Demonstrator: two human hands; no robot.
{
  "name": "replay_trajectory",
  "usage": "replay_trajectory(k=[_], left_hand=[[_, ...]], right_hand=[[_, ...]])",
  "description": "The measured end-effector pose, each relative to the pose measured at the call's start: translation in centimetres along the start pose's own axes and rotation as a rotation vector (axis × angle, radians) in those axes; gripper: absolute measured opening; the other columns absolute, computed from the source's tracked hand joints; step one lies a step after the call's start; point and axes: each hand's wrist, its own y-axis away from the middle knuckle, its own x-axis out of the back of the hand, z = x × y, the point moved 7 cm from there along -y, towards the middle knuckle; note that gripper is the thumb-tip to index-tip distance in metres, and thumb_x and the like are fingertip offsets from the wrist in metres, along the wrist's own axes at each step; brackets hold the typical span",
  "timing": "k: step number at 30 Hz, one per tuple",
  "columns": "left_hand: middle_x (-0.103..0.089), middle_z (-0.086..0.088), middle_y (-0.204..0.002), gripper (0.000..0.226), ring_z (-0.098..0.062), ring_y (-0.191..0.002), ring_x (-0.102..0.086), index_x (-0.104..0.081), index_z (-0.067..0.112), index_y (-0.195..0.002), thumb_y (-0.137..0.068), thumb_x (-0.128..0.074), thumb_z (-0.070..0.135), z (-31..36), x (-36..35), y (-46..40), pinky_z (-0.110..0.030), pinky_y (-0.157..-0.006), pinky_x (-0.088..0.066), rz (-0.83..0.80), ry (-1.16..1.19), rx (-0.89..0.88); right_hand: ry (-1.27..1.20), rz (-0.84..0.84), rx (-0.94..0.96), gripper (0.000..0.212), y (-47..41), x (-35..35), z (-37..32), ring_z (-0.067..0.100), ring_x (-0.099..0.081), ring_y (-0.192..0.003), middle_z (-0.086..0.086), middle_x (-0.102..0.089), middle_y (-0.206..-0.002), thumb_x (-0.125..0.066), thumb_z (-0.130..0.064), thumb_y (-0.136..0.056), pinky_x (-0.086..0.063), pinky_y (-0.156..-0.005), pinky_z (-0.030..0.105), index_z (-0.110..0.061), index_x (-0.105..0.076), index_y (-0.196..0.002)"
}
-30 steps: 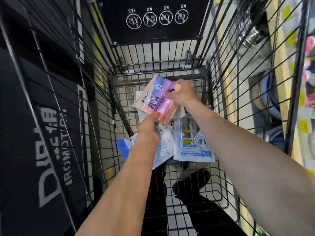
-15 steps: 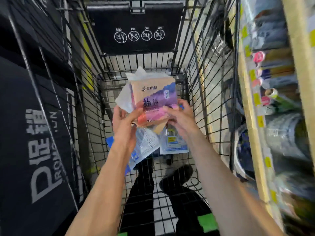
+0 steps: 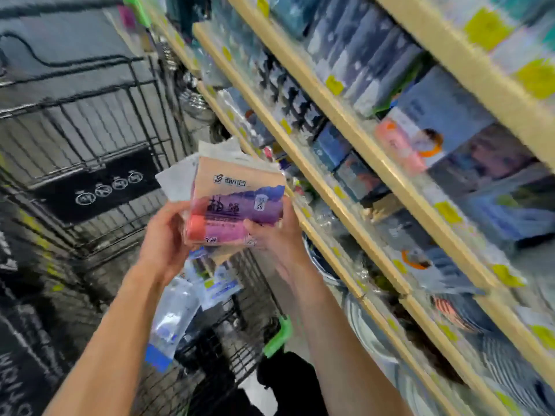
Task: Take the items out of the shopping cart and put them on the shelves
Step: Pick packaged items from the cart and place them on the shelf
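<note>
- Cart [image 3: 99, 121]: wire basket at left and below the hands; more packets [image 3: 172, 313] lie in it, clear-and-blue, near its right side. These are yet to be shelved.
- Left hand [image 3: 163, 241]: grip closed around the left edge of the stack of packets [image 3: 234, 205], fingers behind, thumb side forward.
- Stack: held upright above the cart, between both hands, clear of the wire. The front packet is tan on top, purple and pink below; white packets show behind it, fanned out at the upper left.
- Right hand [image 3: 276, 235]: grip closed on the stack's lower right corner, thumb across the front.
- Shelves [image 3: 354, 187]: wooden boards with yellow tags, at right, packed with goods; detail is blurred.
- Judgement: the stack is loose. Square its edges before moving it, keep both hands on, and find a matching row with a gap before letting go, so no rear packet slips out.
</note>
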Motion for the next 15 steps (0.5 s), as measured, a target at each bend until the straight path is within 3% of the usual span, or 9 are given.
replay_trajectory(k=[2, 4, 6, 8, 10, 13, 15], left_hand=[[-0.066, -0.019, -0.121, 0.059, -0.038, -0.105, -0.065, -0.057, 0.002, -0.129, -0.071, -0.058, 0.017, 0.9, -6.0, -0.5, -0.053, -0.088, -0.055, -0.135, -0.164, -0.015], [-0.072, -0.009, -0.105, 0.05, -0.026, -0.086, -0.067, -0.064, 0.014, -0.116, -0.067, -0.055, 0.012, 1.7, -13.0, -0.6, -0.039, -0.075, -0.055, -0.257, -0.359, -0.075], [-0.072, -0.01, -0.101, 0.048, -0.027, -0.083, -0.065, -0.065, 0.021, -0.108, -0.06, -0.063, 0.016, 1.5, -18.4, -1.3, -0.042, -0.074, -0.051, -0.329, -0.51, -0.087], [-0.072, -0.017, -0.107, 0.059, -0.032, -0.089, -0.068, -0.062, 0.016, -0.112, -0.055, -0.076, 0.023, 1.2, -22.8, -2.8, -0.048, -0.076, -0.055, -0.387, -0.629, -0.133], [-0.073, -0.015, -0.109, 0.064, -0.036, -0.093, -0.069, -0.058, 0.013, -0.118, -0.06, -0.083, 0.022, 0.4, -26.6, -3.5, -0.055, -0.078, -0.055, -0.442, -0.681, -0.128], [-0.075, -0.012, -0.1, 0.057, -0.025, -0.075, -0.073, -0.055, 0.005, -0.121, -0.072, -0.083, 0.016, -1.4, -33.3, -1.7, -0.035, -0.064, -0.055, -0.596, -0.694, -0.099], [-0.075, -0.007, -0.092, 0.036, -0.011, -0.062, -0.07, -0.056, 0.006, -0.115, -0.084, -0.075, 0.011, -3.2, -37.4, -0.7, -0.021, -0.053, -0.052, -0.696, -0.715, -0.11]], right_hand=[[-0.041, 0.119, 0.066, 0.055, 2.4, 5.3, -2.7, 0.023, -0.068, -0.105, 0.005, -0.068, -0.119, -0.076, 0.003, -0.072, -0.058, -0.086, 0.041, -0.031, -0.055, -0.11], [-0.058, 0.24, 0.098, 0.052, 4.6, 11.1, -5.0, 0.026, -0.07, -0.099, 0.008, -0.069, -0.116, -0.076, 0.0, -0.074, -0.06, -0.076, 0.041, -0.022, -0.054, -0.115], [-0.095, 0.349, 0.107, 0.048, 6.8, 15.9, -5.8, 0.028, -0.071, -0.089, 0.011, -0.069, -0.11, -0.073, 0.003, -0.076, -0.06, -0.063, 0.038, -0.015, -0.054, -0.117], [-0.2, 0.433, 0.121, 0.049, 8.5, 19.5, -6.1, 0.022, -0.073, -0.081, 0.012, -0.068, -0.11, -0.065, 0.015, -0.082, -0.059, -0.056, 0.035, -0.009, -0.052, -0.123], [-0.227, 0.53, 0.155, 0.051, 9.9, 22.4, -6.6, 0.018, -0.072, -0.077, 0.012, -0.071, -0.111, -0.069, 0.012, -0.081, -0.057, -0.052, 0.031, -0.005, -0.053, -0.127], [-0.243, 0.698, 0.243, 0.051, 12.3, 26.8, -7.3, 0.016, -0.072, -0.078, 0.008, -0.074, -0.102, -0.075, 0.005, -0.077, -0.058, -0.06, 0.029, -0.004, -0.057, -0.124], [-0.286, 0.793, 0.26, 0.05, 13.7, 29.6, -6.9, 0.017, -0.072, -0.084, 0.005, -0.074, -0.103, -0.074, 0.005, -0.078, -0.06, -0.069, 0.031, -0.008, -0.056, -0.123]])
